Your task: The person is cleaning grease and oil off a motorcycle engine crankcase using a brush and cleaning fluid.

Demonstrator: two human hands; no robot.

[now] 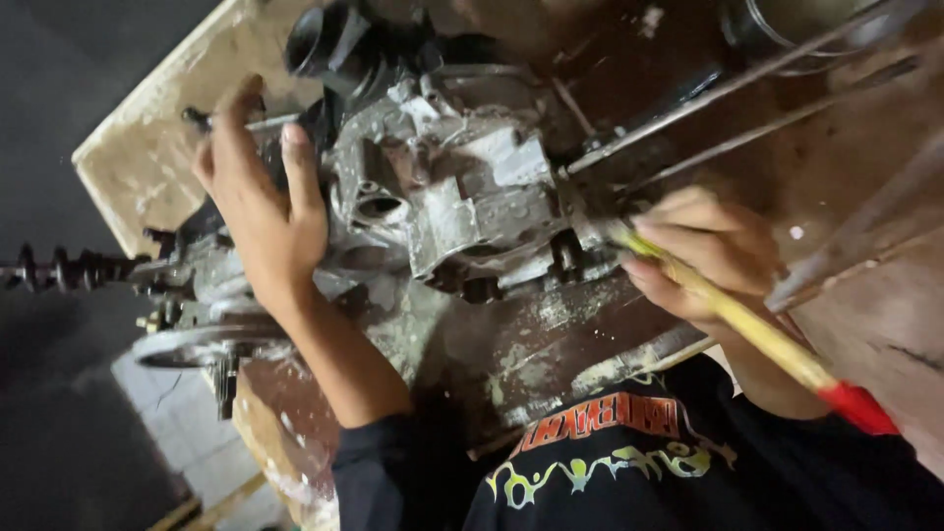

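The engine block [442, 187] is filling the middle of the bench [551, 344], blocking passage between the hands. Two metal rods [728, 108] are crossing the space behind it. Bare bench is lying open in front, toward the person.

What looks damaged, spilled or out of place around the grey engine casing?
The grey metal engine casing overhangs the stained wooden bench on the left. Pale residue streaks the bench. Nothing looks broken.
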